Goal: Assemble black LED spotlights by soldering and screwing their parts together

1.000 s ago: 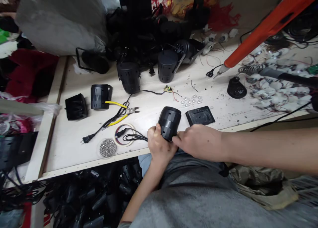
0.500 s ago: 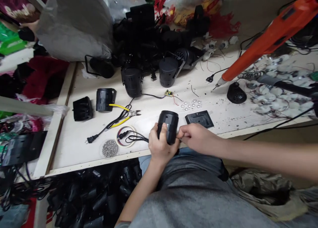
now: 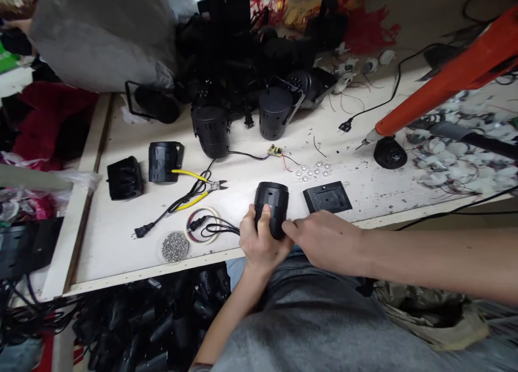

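My left hand [image 3: 263,242] is wrapped round a black cylindrical lamp housing [image 3: 272,199], held upright at the table's front edge. My right hand [image 3: 329,237] is closed, its fingertips pinched against the housing's lower right side. Whatever sits between those fingers is hidden. A black plug cord [image 3: 218,229] trails left from near my left hand. Just beyond my right hand lies a black square plate [image 3: 327,197]. Small clear lenses [image 3: 309,172] and a little circuit board [image 3: 274,151] with wires lie farther back.
Yellow-handled cutters [image 3: 215,186], a tape roll [image 3: 202,243] and a dish of screws [image 3: 175,246] lie to the left. An orange electric screwdriver [image 3: 429,96] slants in from the right. More black housings [image 3: 210,132] crowd the back, beside a large grey bag [image 3: 105,42].
My right fingertips have moved in against the housing's side, and the hand has turned more knuckles-up. My left hand keeps its hold. The camera view has shifted slightly.
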Demonstrator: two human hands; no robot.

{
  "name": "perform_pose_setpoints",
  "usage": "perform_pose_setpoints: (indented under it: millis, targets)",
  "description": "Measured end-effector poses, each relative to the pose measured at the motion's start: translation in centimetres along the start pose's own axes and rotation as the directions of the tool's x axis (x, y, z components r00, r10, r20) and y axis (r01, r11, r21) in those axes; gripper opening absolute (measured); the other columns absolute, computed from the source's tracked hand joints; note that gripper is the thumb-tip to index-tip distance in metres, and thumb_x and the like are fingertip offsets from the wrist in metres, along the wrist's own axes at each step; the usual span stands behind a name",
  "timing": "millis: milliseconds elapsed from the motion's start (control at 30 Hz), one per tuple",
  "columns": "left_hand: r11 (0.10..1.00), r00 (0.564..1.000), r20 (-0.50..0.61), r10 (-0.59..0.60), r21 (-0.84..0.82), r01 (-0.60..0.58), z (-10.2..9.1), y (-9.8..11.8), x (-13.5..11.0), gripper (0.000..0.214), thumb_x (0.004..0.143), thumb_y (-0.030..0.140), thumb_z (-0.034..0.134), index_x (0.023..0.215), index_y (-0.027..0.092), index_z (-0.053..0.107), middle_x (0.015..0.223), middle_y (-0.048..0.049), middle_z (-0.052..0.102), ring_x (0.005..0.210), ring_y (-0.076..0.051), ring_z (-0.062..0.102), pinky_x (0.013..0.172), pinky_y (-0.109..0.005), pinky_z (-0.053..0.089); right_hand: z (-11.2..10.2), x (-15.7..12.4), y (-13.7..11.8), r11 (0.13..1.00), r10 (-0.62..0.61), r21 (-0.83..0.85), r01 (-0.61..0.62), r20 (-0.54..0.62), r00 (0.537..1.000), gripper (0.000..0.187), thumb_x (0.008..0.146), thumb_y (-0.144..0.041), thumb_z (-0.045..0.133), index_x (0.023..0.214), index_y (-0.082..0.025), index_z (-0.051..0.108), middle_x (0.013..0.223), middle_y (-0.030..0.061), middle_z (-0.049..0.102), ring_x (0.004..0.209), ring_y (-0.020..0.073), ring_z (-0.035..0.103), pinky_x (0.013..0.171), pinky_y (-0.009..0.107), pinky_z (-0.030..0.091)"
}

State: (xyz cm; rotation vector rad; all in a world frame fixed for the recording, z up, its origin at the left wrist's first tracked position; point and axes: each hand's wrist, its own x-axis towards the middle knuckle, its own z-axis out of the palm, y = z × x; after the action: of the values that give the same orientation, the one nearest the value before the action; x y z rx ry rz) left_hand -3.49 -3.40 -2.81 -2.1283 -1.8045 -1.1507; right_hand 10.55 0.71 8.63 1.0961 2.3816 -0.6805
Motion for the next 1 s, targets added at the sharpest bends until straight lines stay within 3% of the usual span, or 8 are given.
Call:
perform_pose_setpoints:
  millis: [267,367,467,600,700,767,867,1000]
  targets:
    - [1.000,1.000,0.020,0.004,-0.005,-0.004,-0.1,-0.4,0.1,0.043,0.087,0.042,0.063,0.122,0.017,0.060,0.117,-0.0181,0.064,0.103,-0.029,0.068,0.080,-0.037,0.055,0.0,0.2,0.0,0.855,-0.407,-0.328,0.401,0.054,0.912,0.023,0.091,-0.004,0.046,0.099,-0.009,0.068,0.085,0.0162,0.074,0.072,0.0234,0.070,0.055,0.031,0.039]
    - [0.999,0.999,0.030,-0.035,-0.002,0.035,-0.1,-0.3,0.0,0.046,0.085,0.042,0.063,0.122,0.014,0.060,0.116,-0.0196,0.063,0.107,-0.031,0.067,0.083,-0.039,0.055,0.1,0.2,0.2,0.954,-0.243,-0.187,0.234,-0.027,0.970,0.023,0.088,-0.004,0.049,0.101,-0.010,0.066,0.086,0.0151,0.075,0.072,0.0235,0.070,0.057,0.031,0.039]
    - [0.999,0.998,0.017,-0.053,0.003,0.053,-0.1,-0.1,0.0,0.051,0.081,0.044,0.067,0.121,0.012,0.060,0.114,-0.0201,0.063,0.110,-0.033,0.066,0.085,-0.041,0.056,0.4,0.3,0.4,0.971,0.104,0.229,-0.072,-0.129,0.986,0.019,0.083,-0.006,0.052,0.094,-0.014,0.065,0.081,0.0091,0.074,0.071,0.0203,0.068,0.059,0.028,0.040]
    - [1.000,1.000,0.001,-0.006,0.020,0.006,0.0,0.0,0.0,0.051,0.079,0.040,0.069,0.119,0.010,0.061,0.113,-0.0228,0.062,0.109,-0.035,0.066,0.082,-0.042,0.056,1.0,0.8,0.2,0.563,0.424,0.771,-0.300,0.042,0.904,0.015,0.081,-0.008,0.047,0.079,-0.019,0.057,0.058,-0.0028,0.060,0.053,0.0126,0.057,0.051,0.022,0.038]
    - [1.000,1.000,0.012,-0.012,0.019,0.011,0.0,0.0,0.0,0.050,0.078,0.039,0.068,0.118,0.011,0.061,0.114,-0.0223,0.063,0.107,-0.034,0.066,0.082,-0.042,0.055,1.0,0.8,-0.1,0.498,0.446,0.807,-0.318,0.076,0.892,0.014,0.078,-0.007,0.048,0.076,-0.019,0.055,0.058,-0.0038,0.058,0.054,0.0115,0.055,0.052,0.022,0.037]
    - [0.999,0.999,0.023,-0.037,0.013,0.036,0.0,0.0,-0.1,0.049,0.077,0.041,0.069,0.118,0.013,0.062,0.115,-0.0210,0.063,0.106,-0.033,0.066,0.084,-0.042,0.055,0.8,0.6,-0.1,0.650,0.390,0.710,-0.272,-0.004,0.921,0.013,0.077,-0.005,0.053,0.076,-0.017,0.058,0.066,-0.0002,0.064,0.062,0.0126,0.059,0.056,0.022,0.037]
    - [0.999,0.999,0.022,-0.043,0.002,0.043,0.0,-0.1,-0.1,0.049,0.079,0.042,0.067,0.118,0.014,0.062,0.114,-0.0202,0.063,0.105,-0.032,0.067,0.083,-0.041,0.055,0.4,0.3,0.0,0.967,0.118,0.238,-0.097,-0.078,0.990,0.019,0.080,-0.004,0.055,0.093,-0.014,0.065,0.078,0.0076,0.071,0.067,0.0181,0.064,0.056,0.027,0.034]
    - [0.999,0.999,0.025,-0.036,-0.009,0.037,0.0,-0.2,0.0,0.044,0.083,0.041,0.066,0.118,0.015,0.063,0.115,-0.0197,0.064,0.106,-0.031,0.067,0.082,-0.039,0.054,0.1,0.2,0.6,0.906,-0.312,-0.297,0.300,0.010,0.950,0.025,0.089,-0.003,0.047,0.102,-0.011,0.066,0.087,0.0128,0.074,0.069,0.0210,0.066,0.053,0.031,0.032]
